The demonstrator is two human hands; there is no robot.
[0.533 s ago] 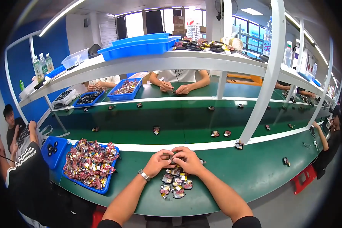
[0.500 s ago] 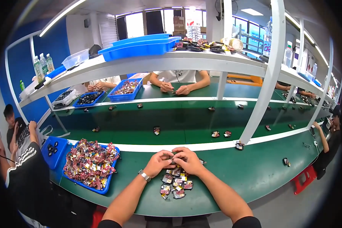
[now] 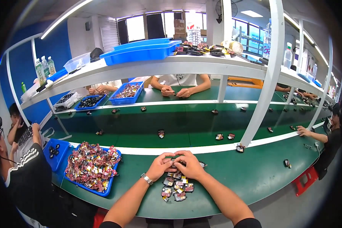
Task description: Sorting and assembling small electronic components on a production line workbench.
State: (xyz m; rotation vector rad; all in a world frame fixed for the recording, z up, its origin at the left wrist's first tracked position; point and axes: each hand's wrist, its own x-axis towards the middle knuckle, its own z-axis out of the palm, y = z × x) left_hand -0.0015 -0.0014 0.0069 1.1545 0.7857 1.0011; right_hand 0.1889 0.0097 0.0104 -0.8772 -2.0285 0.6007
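Note:
My left hand (image 3: pixel 160 167), with a metal-banded watch on the wrist, and my right hand (image 3: pixel 190 165) meet over the green table. Their fingertips are pinched together around a small dark part (image 3: pixel 173 164), mostly covered by the fingers; its exact kind is hard to make out. Just below them lies a cluster of small black-rimmed electronic units (image 3: pixel 179 185) with pale, reddish and yellow patches. Left of my forearm, a blue tray (image 3: pixel 109 186) is heaped with reddish, silver and yellow small electronic parts (image 3: pixel 91 167).
A smaller blue bin (image 3: pixel 51 161) with black pieces stands at the far left. Beyond the white rail, a green belt (image 3: pixel 186 138) carries scattered units. A white post (image 3: pixel 260 83) rises right of my hands, under a shelf (image 3: pixel 201 64). Co-workers sit across and at both sides.
My hands stay pinched together, with the fingers shifted slightly. Units on the belt have drifted a little to the right. The co-worker at right has reached a hand farther left.

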